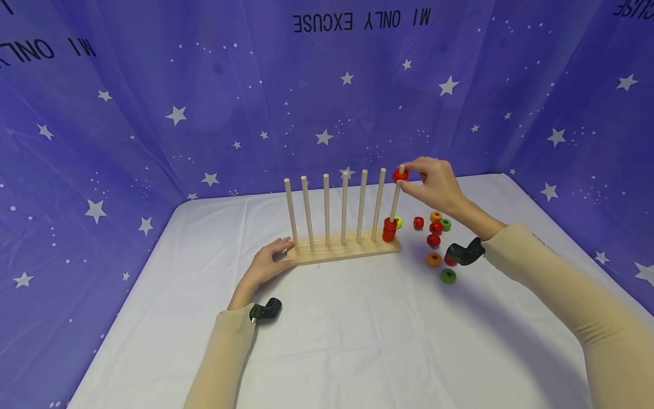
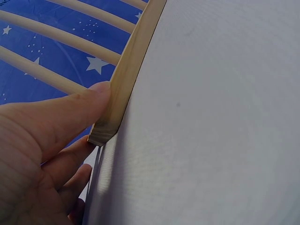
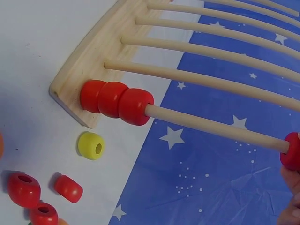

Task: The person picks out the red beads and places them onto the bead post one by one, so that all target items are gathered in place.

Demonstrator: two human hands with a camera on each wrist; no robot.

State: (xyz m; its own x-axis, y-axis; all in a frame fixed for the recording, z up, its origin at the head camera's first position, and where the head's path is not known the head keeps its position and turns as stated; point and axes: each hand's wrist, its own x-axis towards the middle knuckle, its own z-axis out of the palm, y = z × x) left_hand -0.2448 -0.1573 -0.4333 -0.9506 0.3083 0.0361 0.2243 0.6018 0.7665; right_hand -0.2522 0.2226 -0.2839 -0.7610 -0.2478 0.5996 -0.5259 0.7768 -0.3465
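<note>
A wooden peg rack (image 1: 337, 251) stands on the white cloth, its row of upright pegs rising from a flat base. My right hand (image 1: 436, 183) pinches a red bead (image 1: 398, 176) between thumb and fingers, and the tip of the rightmost peg (image 3: 215, 127) pokes through it. Lower on that same peg sit 3 stacked red beads (image 3: 110, 99), down at the base. My left hand (image 1: 263, 266) holds the left end of the base, with the thumb (image 2: 96, 101) on its front side and the fingers round its end.
Loose beads lie on the cloth right of the rack: a yellow one (image 3: 91, 146) near its end, several red ones (image 1: 418, 222), orange ones (image 1: 434, 259) and green ones (image 1: 448, 276). A purple star-printed curtain (image 1: 286, 113) hangs behind the table.
</note>
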